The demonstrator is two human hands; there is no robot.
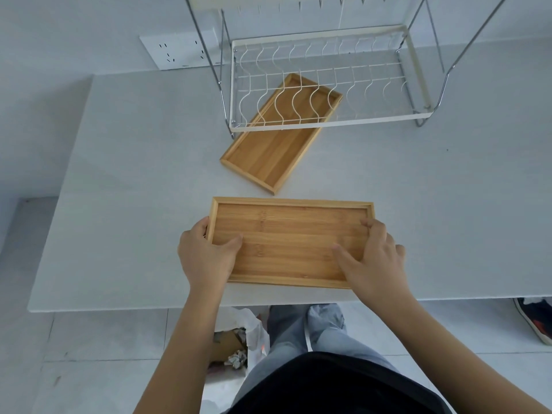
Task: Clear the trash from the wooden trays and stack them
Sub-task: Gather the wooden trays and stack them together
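At the bottom of the frame our dark top and grey trousers fill the foreground, our bare forearms reaching up to a wooden tray lying flat near the front edge of the white table. Our left hand clasps the tray's left end, thumb laid on the inner floor and fingers curled round the outside rim. Our right hand grips the right end, fingers spread and pressed on the tray floor, palm over the lower right corner. A second wooden tray sits at centre frame, angled diagonally, its far end tucked beneath a white wire dish rack in the upper right. Both trays show bare wood. Below the table edge, at lower centre, crumpled paper lies in a white bag on the floor. A wall socket shows upper left.
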